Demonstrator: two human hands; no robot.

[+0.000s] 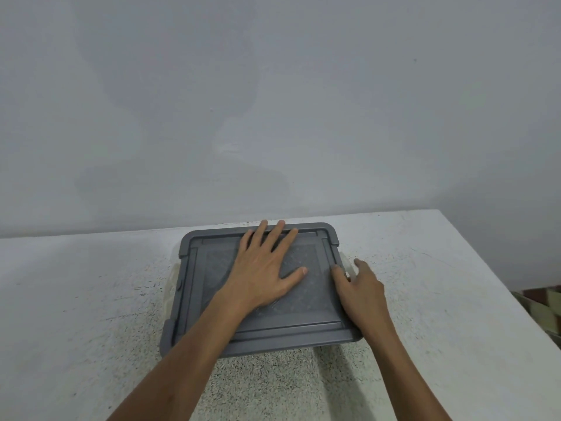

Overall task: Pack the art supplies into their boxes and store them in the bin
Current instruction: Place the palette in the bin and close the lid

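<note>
A storage bin with a grey lid (194,287) stands on the speckled white table, close to the back wall. The lid is on the bin; a pale translucent wall of the bin (170,284) shows at its left side. My left hand (267,268) lies flat on the middle of the lid with fingers spread. My right hand (358,284) is at the lid's right edge, thumb on top of the rim and fingers reaching down over the side by the latch. What is inside the bin is hidden.
The table (91,314) runs to a plain grey wall behind. Its right edge (498,287) slants down toward me, and past it a patterned floor or fabric (543,308) shows. No art supplies or boxes are in view outside the bin.
</note>
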